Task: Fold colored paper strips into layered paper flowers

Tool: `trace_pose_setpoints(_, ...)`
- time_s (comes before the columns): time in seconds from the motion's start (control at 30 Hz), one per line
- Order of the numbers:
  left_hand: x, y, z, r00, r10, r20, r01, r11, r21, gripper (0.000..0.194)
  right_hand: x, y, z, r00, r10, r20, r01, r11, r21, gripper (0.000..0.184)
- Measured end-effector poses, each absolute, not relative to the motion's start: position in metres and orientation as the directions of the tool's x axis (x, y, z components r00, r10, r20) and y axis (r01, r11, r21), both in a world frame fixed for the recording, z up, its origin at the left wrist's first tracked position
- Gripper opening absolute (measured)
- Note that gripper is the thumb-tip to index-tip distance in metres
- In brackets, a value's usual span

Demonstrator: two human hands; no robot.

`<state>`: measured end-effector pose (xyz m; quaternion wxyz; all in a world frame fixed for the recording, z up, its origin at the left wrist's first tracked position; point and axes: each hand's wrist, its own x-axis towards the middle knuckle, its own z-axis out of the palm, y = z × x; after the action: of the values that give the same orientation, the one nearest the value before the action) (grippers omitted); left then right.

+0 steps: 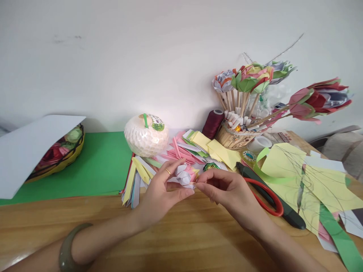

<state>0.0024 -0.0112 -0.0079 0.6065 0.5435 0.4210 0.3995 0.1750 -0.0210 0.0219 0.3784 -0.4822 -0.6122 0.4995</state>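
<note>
Between my hands is a small folded paper flower with white petals and some pink and yellow ones behind. My left hand is curled around its left side, thumb below and fingers above. At the flower's right edge my right hand pinches a petal or strip between thumb and forefinger; the exact bit is mostly covered by the fingertips. Folded pink paper pieces lie just behind the flower. Left of my left hand is a fan of yellow, white and grey-blue paper strips.
Behind stand a white textured ball-shaped container, a maroon thread spool and a basket of paper flowers on sticks. Red-handled scissors and wire-strewn yellow paper lie right. A yellow-rimmed basket sits left on green board.
</note>
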Motion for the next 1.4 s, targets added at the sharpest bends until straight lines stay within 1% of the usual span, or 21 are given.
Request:
trace_pose_setpoints(0.03, 0.0024, -0.011, -0.0078, 0.33, 0.941, -0.075, -0.027, 0.089, 0.996, 0.058, 0.1752, -0.0207, 0.0218, -0.248, 0.968, -0.041, 0.204, 0.011, -0.979, 0.014)
trace_pose_setpoints(0.1, 0.0023, -0.0107, -0.008, 0.34, 0.937, -0.076, -0.024, 0.09, 0.996, 0.058, 0.1762, -0.0206, 0.0214, -0.254, 0.966, -0.049, 0.225, 0.009, -0.974, 0.013)
trace_pose_setpoints(0.27, 0.0016, -0.0105, -0.0101, 0.347, 0.934, -0.087, -0.003, 0.093, 0.996, 0.057, 0.1809, -0.0222, 0.0216, -0.314, 0.949, 0.005, 0.37, 0.127, -0.92, 0.013)
trace_pose_setpoints(0.47, 0.0006, -0.0119, -0.0115, 0.355, 0.932, -0.075, 0.037, 0.066, 0.997, 0.057, 0.1815, -0.0233, 0.0232, -0.35, 0.93, 0.111, 0.506, 0.288, -0.813, 0.015)
trace_pose_setpoints(0.57, 0.0, -0.0114, -0.0105, 0.379, 0.922, -0.078, 0.035, 0.07, 0.997, 0.058, 0.1802, -0.0233, 0.023, -0.337, 0.931, 0.138, 0.534, 0.31, -0.787, 0.016)
trace_pose_setpoints(0.63, -0.0004, -0.0102, -0.0098, 0.399, 0.912, -0.092, 0.035, 0.086, 0.996, 0.058, 0.1799, -0.023, 0.0228, -0.333, 0.933, 0.135, 0.532, 0.305, -0.79, 0.016)
trace_pose_setpoints(0.77, -0.0013, -0.0075, -0.0087, 0.424, 0.898, -0.114, 0.045, 0.104, 0.994, 0.059, 0.1808, -0.0217, 0.0217, -0.33, 0.941, 0.072, 0.507, 0.242, -0.827, 0.015)
trace_pose_setpoints(1.0, -0.001, -0.0072, -0.0088, 0.408, 0.909, -0.081, 0.043, 0.069, 0.997, 0.058, 0.1809, -0.0223, 0.0204, -0.292, 0.956, -0.03, 0.435, 0.105, -0.894, 0.014)
trace_pose_setpoints(1.27, -0.0008, -0.0052, -0.0099, 0.433, 0.893, -0.126, -0.009, 0.144, 0.99, 0.062, 0.178, -0.0224, 0.024, -0.294, 0.935, -0.196, 0.231, -0.129, -0.964, 0.012)
trace_pose_setpoints(1.4, -0.0005, -0.0058, -0.0093, 0.444, 0.887, -0.125, -0.018, 0.148, 0.989, 0.062, 0.1775, -0.0224, 0.0218, -0.286, 0.927, -0.243, 0.195, -0.192, -0.962, 0.018)
